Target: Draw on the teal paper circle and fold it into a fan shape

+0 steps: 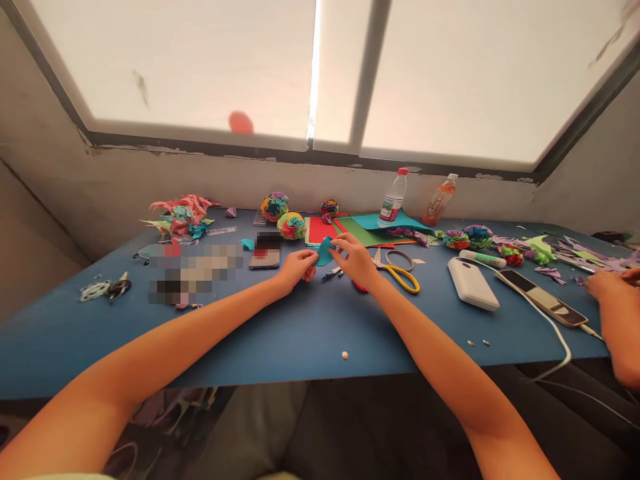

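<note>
Forearms reach over the table. Left hand and right hand pinch the teal paper, probably to steady it.

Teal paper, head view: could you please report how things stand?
Left hand and right hand: both pinching teal paper. Paper: held above blue table. Yellow-handled scissors: beside right hand, clear of paper.

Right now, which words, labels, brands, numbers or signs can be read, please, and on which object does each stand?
No text can be read with certainty.
Clear red-capped bottle: label lettering too small.
Orange drink bottle: pale lettering, too blurred.
White-and-green tube: any print too small.
Held teal paper: no writing visible.
</note>
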Available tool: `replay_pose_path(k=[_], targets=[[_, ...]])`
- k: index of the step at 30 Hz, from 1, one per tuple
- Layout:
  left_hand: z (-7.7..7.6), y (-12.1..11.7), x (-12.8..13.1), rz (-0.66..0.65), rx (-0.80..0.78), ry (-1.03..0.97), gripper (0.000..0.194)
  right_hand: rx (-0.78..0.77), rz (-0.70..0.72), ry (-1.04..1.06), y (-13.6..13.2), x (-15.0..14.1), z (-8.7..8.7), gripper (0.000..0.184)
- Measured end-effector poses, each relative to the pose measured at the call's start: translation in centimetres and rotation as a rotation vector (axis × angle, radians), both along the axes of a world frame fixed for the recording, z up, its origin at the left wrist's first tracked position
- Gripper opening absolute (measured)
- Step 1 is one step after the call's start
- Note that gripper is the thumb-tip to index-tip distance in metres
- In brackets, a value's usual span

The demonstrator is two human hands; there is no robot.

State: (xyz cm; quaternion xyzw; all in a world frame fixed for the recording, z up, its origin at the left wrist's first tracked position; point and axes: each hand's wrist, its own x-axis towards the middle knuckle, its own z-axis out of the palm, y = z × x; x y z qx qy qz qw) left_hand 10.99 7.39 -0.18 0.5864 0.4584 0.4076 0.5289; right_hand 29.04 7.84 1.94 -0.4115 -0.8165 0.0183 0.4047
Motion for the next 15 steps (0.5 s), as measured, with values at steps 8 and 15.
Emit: replay_pose_path(k=[8,15], targets=[[0.4,1.2,-1.0,-0.100,-0.137,-0.050,0.029,0.202,0.052,-0.436,-0.5,0.3,0.5,0.030],[0.7,1.0,-1.0,-0.155,-0.143,-0.026,0.030,0.303,0.108,-0.528,-0.7,-0.8,-0.2,0.033]])
